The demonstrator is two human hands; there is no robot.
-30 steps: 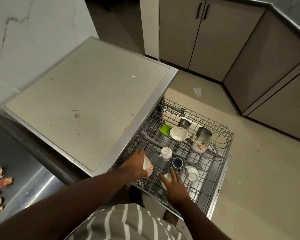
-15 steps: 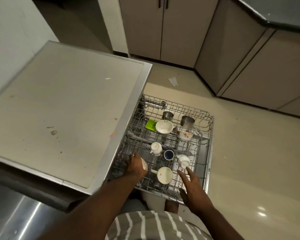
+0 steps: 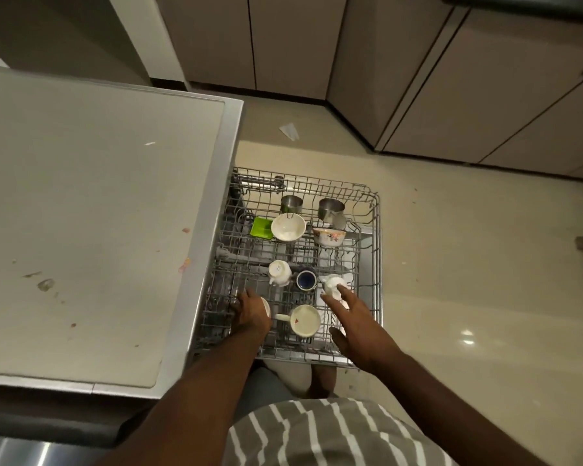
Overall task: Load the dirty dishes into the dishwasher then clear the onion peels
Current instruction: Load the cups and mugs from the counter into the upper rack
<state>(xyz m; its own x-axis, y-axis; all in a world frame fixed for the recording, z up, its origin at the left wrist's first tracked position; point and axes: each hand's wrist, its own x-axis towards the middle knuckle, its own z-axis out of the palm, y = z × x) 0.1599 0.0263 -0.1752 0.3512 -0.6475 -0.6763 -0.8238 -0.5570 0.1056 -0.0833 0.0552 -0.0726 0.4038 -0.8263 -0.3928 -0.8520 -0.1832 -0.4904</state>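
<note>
the wire dishwasher rack (image 3: 376,264) is pulled out over the pale glossy floor (image 3: 468,264), a grey grid of thin metal rods. at its near left corner the left hand (image 3: 249,314) is curled round a small white cup (image 3: 266,307), most of it hidden under the fingers. just right of that cup a round cream mug (image 3: 305,320) lies mouth up, its handle pointing left toward the hand. the right hand (image 3: 357,326) hangs over the near right part of the rack with fingers straight and spread, holding nothing; one fingertip reaches a white cup (image 3: 332,284), but whether it touches cannot be told.

in the middle row, left of that cup, stand a dark blue cup (image 3: 306,280) and a white cup turned base up (image 3: 279,272). farther back sit a square green dish (image 3: 261,227), a round white bowl (image 3: 288,227) and a flowered bowl (image 3: 329,236) lying tilted. at the far edge are two shiny steel tumblers (image 3: 292,204), the right one at (image 3: 331,208).

left of the rack spreads the flat beige dishwasher top (image 3: 98,213), edged in brushed metal and flecked with small stains and scraps. beyond the rack a white paper scrap (image 3: 289,131) lies on the floor before smooth taupe cabinet doors (image 3: 418,79). a grey shirt with white stripes (image 3: 317,435) fills the near edge.
</note>
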